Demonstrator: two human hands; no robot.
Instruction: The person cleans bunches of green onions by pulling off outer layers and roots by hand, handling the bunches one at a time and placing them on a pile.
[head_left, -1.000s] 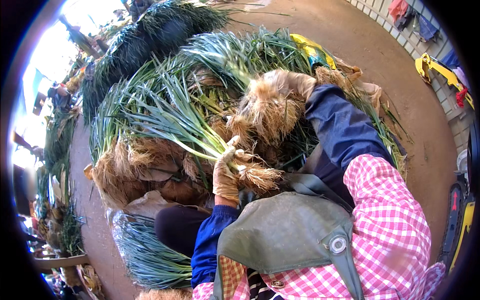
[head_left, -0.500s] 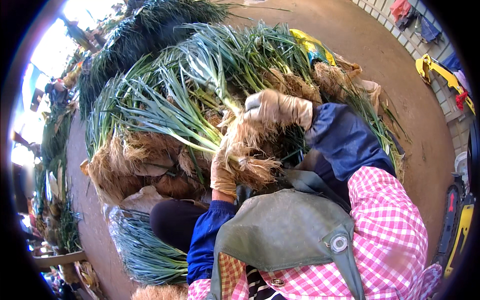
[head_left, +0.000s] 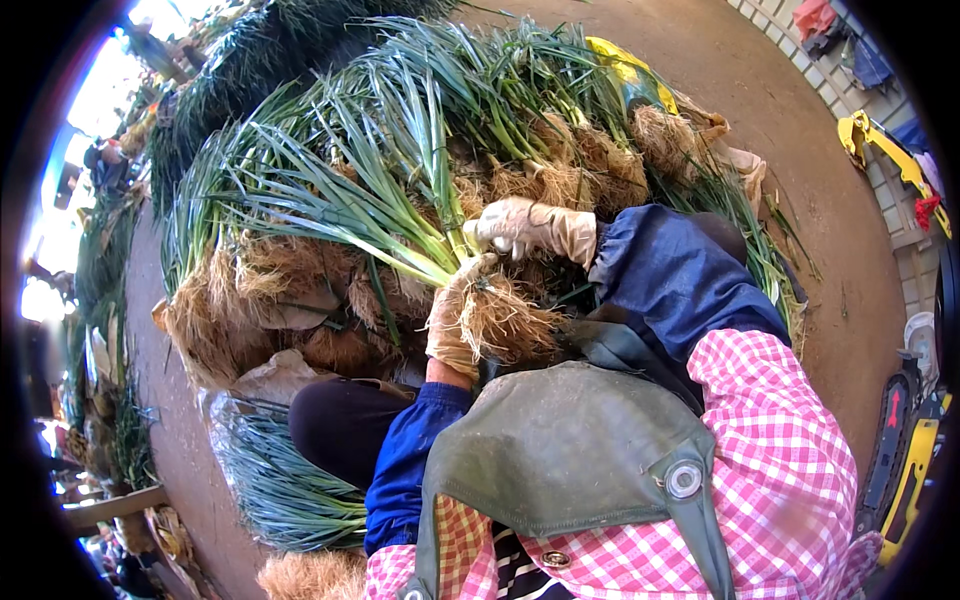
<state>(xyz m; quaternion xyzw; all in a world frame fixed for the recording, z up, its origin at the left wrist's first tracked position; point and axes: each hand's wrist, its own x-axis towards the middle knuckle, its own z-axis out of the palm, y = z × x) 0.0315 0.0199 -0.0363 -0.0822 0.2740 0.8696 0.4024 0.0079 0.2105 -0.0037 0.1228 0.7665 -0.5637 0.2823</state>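
My left hand (head_left: 456, 318), in a pale, soiled glove, is closed round the lower stems of a small bunch of leeks (head_left: 425, 245). Their long green leaves fan up and to the left, and a tangle of tan roots (head_left: 508, 318) hangs out on the right side of that hand. Just above, my gloved right hand (head_left: 530, 228) has its fingers curled at the edge of the bunch, against a pale stalk. Its fingertips are partly hidden. Beyond both hands lies a wide heap of more leeks (head_left: 270, 275), roots toward me.
Another bundle of leeks (head_left: 290, 480) lies in clear plastic at lower left. A yellow bag (head_left: 635, 75) sits behind the heap. Dark green plants (head_left: 270, 75) are piled at the far left. Yellow tools (head_left: 912, 470) stand at the right edge, by a tiled wall. My knee (head_left: 340, 430) is beside the heap.
My right hand has come down and left with its leek, whose roots now sit beside those in my left hand. The stems lie closer together. My left hand stays closed.
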